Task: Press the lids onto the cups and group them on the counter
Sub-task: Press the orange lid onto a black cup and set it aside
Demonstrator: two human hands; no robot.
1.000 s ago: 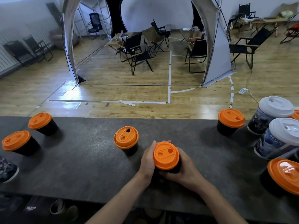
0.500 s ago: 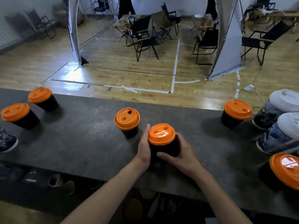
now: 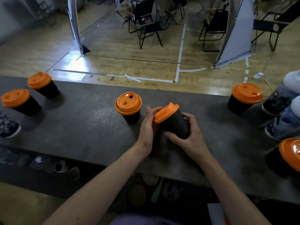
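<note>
A black cup (image 3: 176, 124) with an orange lid (image 3: 166, 112) is tilted to the left, lifted off the dark counter (image 3: 84, 127). My right hand (image 3: 189, 135) grips its body from the right and below. My left hand (image 3: 148, 125) curls round the lid's rim on the left side. Right beside it, to the left, stands another black cup with an orange lid (image 3: 128, 103), upright on the counter.
Two lidded black cups (image 3: 39, 80) (image 3: 15, 97) stand at the far left, one (image 3: 246, 93) at the right, another (image 3: 290, 153) at the right edge. Patterned cups with white lids (image 3: 282, 98) crowd the right end. A patterned cup (image 3: 8, 127) lies at the left edge.
The cup between my hands was upright; now it is tipped to the left and raised. My head has tilted further down.
</note>
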